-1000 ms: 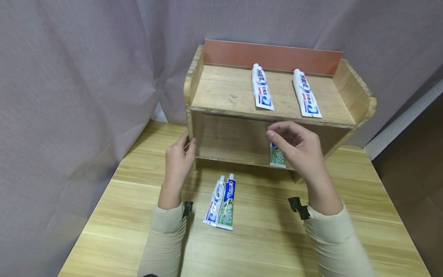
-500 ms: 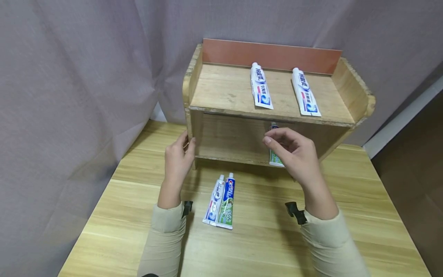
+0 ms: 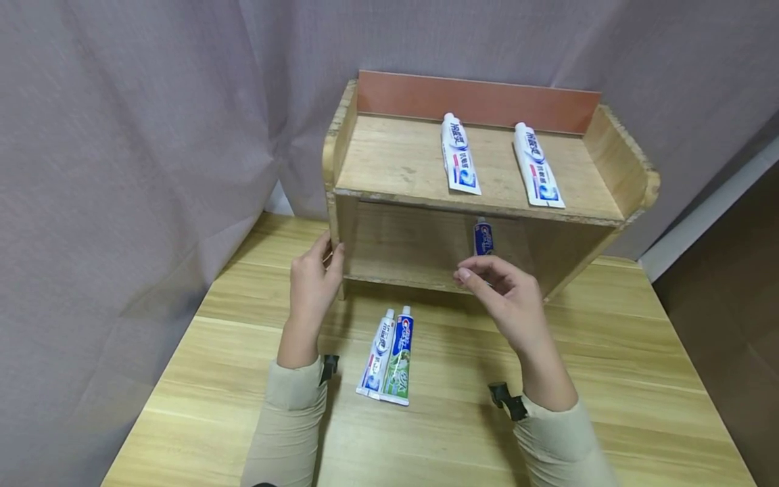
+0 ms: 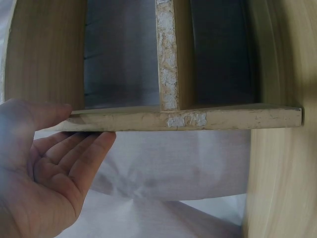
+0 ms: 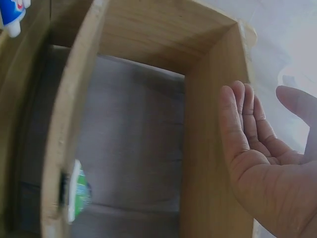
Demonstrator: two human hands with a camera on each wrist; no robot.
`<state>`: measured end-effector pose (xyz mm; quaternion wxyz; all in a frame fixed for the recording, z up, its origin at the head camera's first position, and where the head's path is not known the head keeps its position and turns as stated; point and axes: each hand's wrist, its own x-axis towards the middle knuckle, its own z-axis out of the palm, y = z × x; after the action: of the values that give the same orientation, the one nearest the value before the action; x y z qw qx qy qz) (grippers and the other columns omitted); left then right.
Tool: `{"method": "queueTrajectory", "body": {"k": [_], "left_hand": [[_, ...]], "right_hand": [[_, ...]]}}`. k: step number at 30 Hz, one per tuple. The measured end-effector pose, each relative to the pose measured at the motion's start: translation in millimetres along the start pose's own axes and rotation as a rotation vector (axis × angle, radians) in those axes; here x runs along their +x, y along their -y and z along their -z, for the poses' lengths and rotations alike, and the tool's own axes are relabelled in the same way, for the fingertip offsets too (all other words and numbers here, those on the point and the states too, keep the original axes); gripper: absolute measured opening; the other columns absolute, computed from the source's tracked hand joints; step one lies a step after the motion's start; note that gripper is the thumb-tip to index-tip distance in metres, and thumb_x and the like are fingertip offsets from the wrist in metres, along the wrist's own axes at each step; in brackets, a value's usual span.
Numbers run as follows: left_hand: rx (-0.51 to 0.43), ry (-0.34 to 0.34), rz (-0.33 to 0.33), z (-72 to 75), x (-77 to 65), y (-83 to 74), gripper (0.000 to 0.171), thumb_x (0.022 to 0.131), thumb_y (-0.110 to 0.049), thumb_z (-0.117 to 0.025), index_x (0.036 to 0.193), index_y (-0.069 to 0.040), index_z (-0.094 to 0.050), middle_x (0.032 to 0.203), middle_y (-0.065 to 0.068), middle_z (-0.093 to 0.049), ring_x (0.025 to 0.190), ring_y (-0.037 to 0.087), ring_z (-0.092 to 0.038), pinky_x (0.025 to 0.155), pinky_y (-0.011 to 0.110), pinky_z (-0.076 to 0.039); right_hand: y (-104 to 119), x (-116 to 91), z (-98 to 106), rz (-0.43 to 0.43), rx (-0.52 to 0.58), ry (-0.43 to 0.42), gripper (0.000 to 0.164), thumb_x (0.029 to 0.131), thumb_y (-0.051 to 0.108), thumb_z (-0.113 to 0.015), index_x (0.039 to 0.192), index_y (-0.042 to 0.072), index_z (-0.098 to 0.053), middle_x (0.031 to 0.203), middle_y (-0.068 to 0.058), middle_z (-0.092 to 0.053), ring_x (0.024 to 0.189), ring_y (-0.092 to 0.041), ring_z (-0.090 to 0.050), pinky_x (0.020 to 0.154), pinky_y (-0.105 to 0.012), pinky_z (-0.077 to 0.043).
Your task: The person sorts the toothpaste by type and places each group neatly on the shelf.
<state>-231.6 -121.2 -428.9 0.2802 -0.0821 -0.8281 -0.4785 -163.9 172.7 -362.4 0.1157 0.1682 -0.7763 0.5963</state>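
At the left side panel of a two-tier wooden shelf (image 3: 389, 159), my left hand (image 3: 312, 276) grips the edge; the left wrist view has the thumb on one face and the fingers on the other. My right hand (image 3: 506, 301) hovers in front of the lower tier, fingers loosely bent and holding nothing. Behind it a blue and green toothpaste tube (image 3: 483, 235) lies on the lower tier, its lower part hidden by the hand; in the right wrist view its green end (image 5: 79, 192) shows. Two white toothpaste tubes lie on the top tier, left tube (image 3: 459, 155) and right tube (image 3: 538, 166).
On the wooden table (image 3: 231, 379), before the shelf, a white toothpaste tube (image 3: 379, 353) and a blue and green toothpaste tube (image 3: 399, 355) lie side by side. A grey curtain (image 3: 182, 135) hangs behind. A brown surface (image 3: 724, 270) stands at the right.
My right hand has drawn back and down from the lower tier, uncovering the blue upper part of the tube there. The left hand stays on the side panel.
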Motion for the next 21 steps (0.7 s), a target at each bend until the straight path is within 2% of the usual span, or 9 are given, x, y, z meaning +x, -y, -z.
{"method": "queueTrajectory", "body": {"k": [5, 10, 14, 21], "left_hand": [[-0.002, 0.002, 0.003, -0.6, -0.5, 0.4, 0.031, 0.100, -0.012, -0.062, 0.127, 0.004, -0.064, 0.117, 0.024, -0.069, 0.106, 0.034, -0.070, 0.084, 0.027, -0.062], [-0.007, -0.002, 0.012, -0.9, -0.1, 1.4, 0.030, 0.100, -0.011, -0.062, 0.126, 0.003, -0.065, 0.117, 0.024, -0.069, 0.106, 0.034, -0.070, 0.084, 0.026, -0.062], [-0.006, -0.001, 0.016, -0.9, -0.4, 1.2, 0.030, 0.100, -0.011, -0.062, 0.126, 0.003, -0.065, 0.117, 0.024, -0.069, 0.105, 0.034, -0.071, 0.083, 0.025, -0.062], [-0.011, -0.003, 0.019, -1.2, -0.3, 0.2, 0.030, 0.099, -0.010, -0.062, 0.127, 0.003, -0.065, 0.118, 0.024, -0.069, 0.105, 0.034, -0.070, 0.083, 0.025, -0.062]], "right_hand": [[-7.8, -10.0, -4.1, -0.062, 0.068, -0.009, 0.017, 0.097, 0.007, -0.067, 0.107, -0.007, -0.068, 0.096, -0.016, -0.071, 0.087, -0.026, -0.070, 0.082, -0.029, -0.064], [-15.2, -16.8, -8.3, -0.106, 0.100, -0.003, 0.019, 0.098, 0.007, -0.066, 0.109, -0.009, -0.067, 0.099, -0.019, -0.070, 0.091, -0.033, -0.070, 0.086, -0.036, -0.064], [-20.5, -21.5, -12.9, -0.120, 0.123, 0.003, 0.019, 0.098, 0.006, -0.066, 0.108, -0.010, -0.066, 0.099, -0.022, -0.070, 0.090, -0.031, -0.071, 0.086, -0.036, -0.064], [-32.0, -30.4, -21.7, -0.139, 0.104, 0.043, 0.017, 0.098, 0.009, -0.066, 0.107, -0.006, -0.068, 0.100, -0.024, -0.070, 0.089, -0.025, -0.072, 0.083, -0.033, -0.064]]}}
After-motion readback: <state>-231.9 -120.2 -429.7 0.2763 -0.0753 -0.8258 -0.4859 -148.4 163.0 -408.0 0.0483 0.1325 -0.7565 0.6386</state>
